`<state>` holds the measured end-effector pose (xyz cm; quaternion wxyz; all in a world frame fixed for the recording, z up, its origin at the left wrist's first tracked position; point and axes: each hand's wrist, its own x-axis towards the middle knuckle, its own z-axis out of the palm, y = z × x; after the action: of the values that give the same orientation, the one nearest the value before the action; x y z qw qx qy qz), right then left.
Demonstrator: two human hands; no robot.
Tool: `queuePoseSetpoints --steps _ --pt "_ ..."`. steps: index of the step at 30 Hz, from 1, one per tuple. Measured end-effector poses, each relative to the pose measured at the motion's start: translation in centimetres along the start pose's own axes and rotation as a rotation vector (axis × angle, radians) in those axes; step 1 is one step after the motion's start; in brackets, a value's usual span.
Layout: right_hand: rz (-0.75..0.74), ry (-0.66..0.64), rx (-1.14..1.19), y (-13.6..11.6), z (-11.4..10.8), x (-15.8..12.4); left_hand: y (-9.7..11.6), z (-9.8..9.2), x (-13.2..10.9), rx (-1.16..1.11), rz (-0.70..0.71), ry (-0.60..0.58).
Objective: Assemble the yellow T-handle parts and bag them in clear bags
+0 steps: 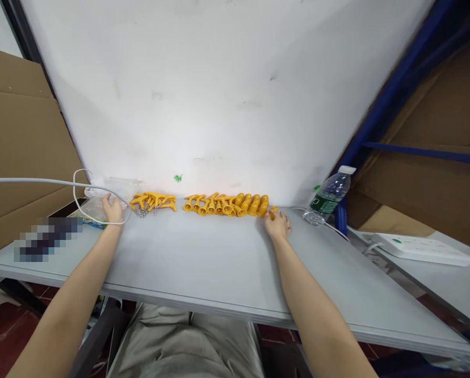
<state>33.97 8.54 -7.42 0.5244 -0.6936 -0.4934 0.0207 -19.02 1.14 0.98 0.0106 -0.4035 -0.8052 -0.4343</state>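
A row of small yellow plastic pieces lies along the back of the table. On the left is a pile of branch-shaped yellow pieces [152, 199] with metal ball chains [142, 211]. Several bell-shaped yellow pieces [211, 206] sit in the middle, and rounded yellow caps [254, 203] line up to their right. At the row's right end my right hand [277, 226] has its fingers curled round a small yellow piece [273, 211], mostly hidden. My left hand [113, 209] is beside the branch-shaped pile, over a clear plastic bag [97, 207], thumb and fingers apart.
A white cable [54, 181] loops past my left hand. A water bottle [329, 197] leans at the back right. Beyond it, a white power strip [424, 248] rests on another surface. Cardboard [18, 142] stands at left, a white panel [219, 94] behind.
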Motion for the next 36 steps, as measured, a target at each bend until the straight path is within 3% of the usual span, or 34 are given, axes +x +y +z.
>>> queuePoseSetpoints --steps 2,3,5,8,12,17,24,31,34,36 --pt "0.021 -0.057 0.003 0.5 0.4 0.3 1.3 0.8 -0.7 -0.224 -0.069 0.109" --pt "0.027 -0.076 -0.006 0.7 0.5 0.4 2.0 1.4 -1.1 -0.307 -0.037 0.124" --pt "0.033 -0.089 -0.033 0.7 0.5 0.5 3.5 2.6 -1.9 -0.324 0.041 0.053" --pt "0.070 -0.085 -0.087 0.5 0.4 0.4 5.5 4.5 -3.0 -0.248 0.193 -0.166" --pt "0.112 -0.065 -0.124 -0.1 0.1 0.1 7.3 6.2 -3.6 0.147 0.334 -0.372" --pt "0.114 -0.065 -0.138 -0.3 0.1 -0.2 8.5 7.2 -3.8 0.392 0.446 -0.376" --pt "0.013 0.088 0.030 0.1 0.4 -0.3 9.0 8.2 -3.5 0.519 0.529 -0.401" --pt "-0.050 0.137 0.159 -0.8 -0.6 -0.4 8.5 8.7 -2.6 0.404 0.406 -0.368" --pt "-0.054 0.152 0.163 -1.6 -1.2 -0.7 8.6 8.3 -2.4 0.142 0.256 -0.341" --pt "-0.081 0.163 0.183 -2.3 -1.5 -1.0 9.1 7.9 -2.7 -0.137 0.078 -0.348"
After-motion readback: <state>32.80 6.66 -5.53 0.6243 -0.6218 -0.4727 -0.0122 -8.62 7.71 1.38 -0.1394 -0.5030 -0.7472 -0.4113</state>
